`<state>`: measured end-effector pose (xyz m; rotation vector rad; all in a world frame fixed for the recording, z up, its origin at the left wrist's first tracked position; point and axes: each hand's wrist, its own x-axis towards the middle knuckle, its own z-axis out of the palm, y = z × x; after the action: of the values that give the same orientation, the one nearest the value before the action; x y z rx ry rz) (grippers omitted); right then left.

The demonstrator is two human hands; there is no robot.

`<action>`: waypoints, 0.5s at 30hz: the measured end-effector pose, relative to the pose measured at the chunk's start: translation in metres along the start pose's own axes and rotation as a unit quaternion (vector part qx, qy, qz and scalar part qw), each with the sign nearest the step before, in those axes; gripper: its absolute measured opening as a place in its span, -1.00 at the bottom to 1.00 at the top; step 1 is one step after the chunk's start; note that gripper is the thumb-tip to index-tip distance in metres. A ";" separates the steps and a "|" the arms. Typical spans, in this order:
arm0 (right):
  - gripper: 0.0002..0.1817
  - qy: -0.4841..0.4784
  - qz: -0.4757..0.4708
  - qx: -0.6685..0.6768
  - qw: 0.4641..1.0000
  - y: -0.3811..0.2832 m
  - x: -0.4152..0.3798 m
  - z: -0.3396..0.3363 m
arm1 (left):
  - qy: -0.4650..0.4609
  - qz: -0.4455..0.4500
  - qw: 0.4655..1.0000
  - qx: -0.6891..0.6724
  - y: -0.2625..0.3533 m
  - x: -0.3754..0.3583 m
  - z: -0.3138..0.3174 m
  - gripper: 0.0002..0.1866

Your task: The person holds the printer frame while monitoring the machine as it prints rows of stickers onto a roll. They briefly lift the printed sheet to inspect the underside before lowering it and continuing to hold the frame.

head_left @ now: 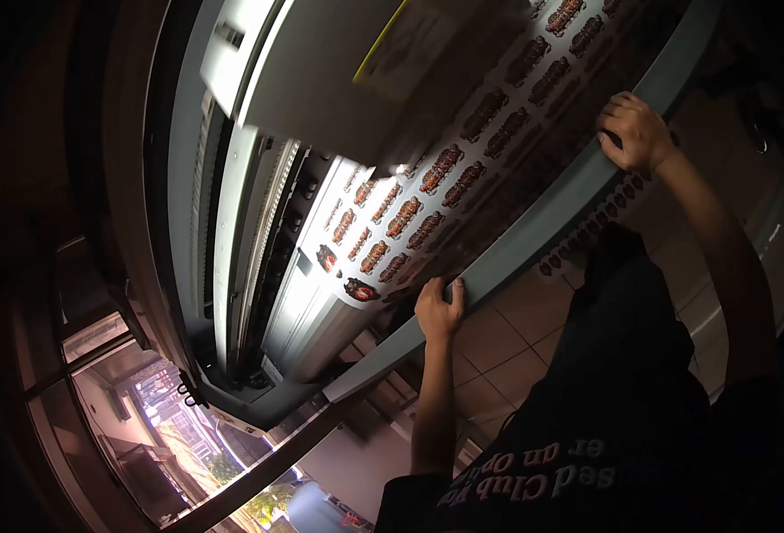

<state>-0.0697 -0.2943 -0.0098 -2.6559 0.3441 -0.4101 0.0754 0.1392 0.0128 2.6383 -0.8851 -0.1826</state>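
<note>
Curling over the near edge of a printed sheet (450, 173), the fingers of both hands grip it where it hangs off the front of a wide printer (321, 266). The left hand (439, 308) pinches the sheet's lower corner region, thumb up against the printed face, fingers wrapped behind and mostly hidden. The right hand (633, 133) clamps the same edge farther along, knuckles toward the camera, fingers closed round the sheet and the grey bar (534, 226) under it; whether it grips the bar as well as the sheet I cannot tell.

The sheet lies across the printer's bed, covered in rows of small red-and-black stickers, its free part spilling over the grey bar toward the person. A pale carriage housing (321, 80) sits above the bed.

By the look of it, the step in hand is drawing or steadying the printed sheet as it comes off the machine. The next move would call for an even pull from both hands, so the sheet stays square and does not crease or skew.

Both arms are stretched forward, well apart, the right reaching farther than the left, wrists fairly straight. Tiled floor (507, 342) shows below, a window (188, 426) off to one side.
</note>
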 end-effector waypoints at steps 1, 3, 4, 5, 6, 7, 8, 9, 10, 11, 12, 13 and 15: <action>-0.78 -0.001 -0.002 0.000 1.000 0.001 0.000 0.000 | -0.006 -0.007 1.000 -0.004 0.003 0.001 -0.002 -0.64; -0.83 0.013 -0.022 0.015 1.000 0.003 0.001 0.001 | -0.010 -0.014 1.000 -0.007 0.002 0.002 -0.003 -0.63; -0.83 0.013 -0.023 0.016 1.000 0.003 0.003 0.001 | -0.021 -0.018 1.000 0.001 0.000 0.002 -0.002 -0.63; -0.85 0.028 -0.031 0.020 0.999 0.002 0.004 0.001 | -0.033 -0.022 0.999 0.008 -0.002 0.001 -0.002 -0.62; -0.87 0.042 -0.038 0.025 0.998 0.001 0.003 0.001 | -0.035 -0.022 0.999 0.009 -0.002 0.001 -0.002 -0.62; -0.87 0.040 -0.036 0.026 0.998 0.000 0.002 0.002 | -0.026 -0.018 0.999 0.014 -0.001 0.002 -0.001 -0.62; -0.87 0.041 -0.037 0.029 0.998 0.001 0.002 0.002 | -0.017 -0.014 1.000 0.018 -0.001 0.001 -0.001 -0.61; -0.87 0.042 -0.039 0.032 0.998 0.001 0.003 0.001 | -0.019 -0.015 1.000 0.017 -0.003 -0.002 -0.001 -0.61; -0.88 0.050 -0.049 0.037 0.997 0.002 0.003 0.001 | -0.029 -0.023 0.999 0.012 -0.006 -0.002 -0.001 -0.62; -0.88 0.050 -0.051 0.033 0.997 0.003 0.003 0.001 | -0.037 -0.030 0.999 0.007 -0.007 -0.001 0.002 -0.63; -0.88 0.058 -0.062 0.034 0.996 0.005 0.003 0.002 | -0.033 -0.028 0.999 0.004 -0.004 -0.001 0.002 -0.63; -0.88 0.067 -0.071 0.036 0.995 0.005 0.003 0.003 | -0.040 -0.041 0.998 -0.010 -0.002 -0.001 0.000 -0.65; -0.86 0.072 -0.071 0.036 0.994 0.005 0.003 0.002 | -0.044 -0.049 0.998 -0.021 -0.002 0.000 -0.003 -0.66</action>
<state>-0.0669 -0.2991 -0.0126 -2.5962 0.1797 -0.6476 0.0771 0.1409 0.0147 2.6543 -0.7706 -0.3421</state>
